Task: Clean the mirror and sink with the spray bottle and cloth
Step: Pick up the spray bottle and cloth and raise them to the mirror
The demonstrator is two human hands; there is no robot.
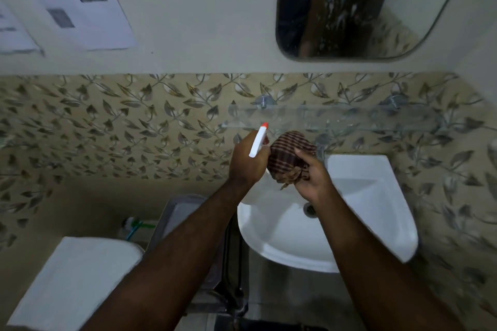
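Note:
My left hand (246, 162) grips a spray bottle (258, 142); only its white head with an orange nozzle shows, pointing up and away, and the body is hidden in the fist. My right hand (313, 177) holds a bunched brown striped cloth (291, 157) right beside the bottle. Both hands hover over the back left of the white sink (357, 212), whose drain (309, 209) shows beside my right wrist. The mirror (349, 5) hangs on the wall above, its glass streaked and spotted.
A glass shelf (336, 118) on metal brackets runs between mirror and sink, just beyond my hands. A white toilet tank lid (78, 282) sits at lower left, a grey bin (185, 212) between it and the sink. Papers (70, 0) are stuck on the upper left wall.

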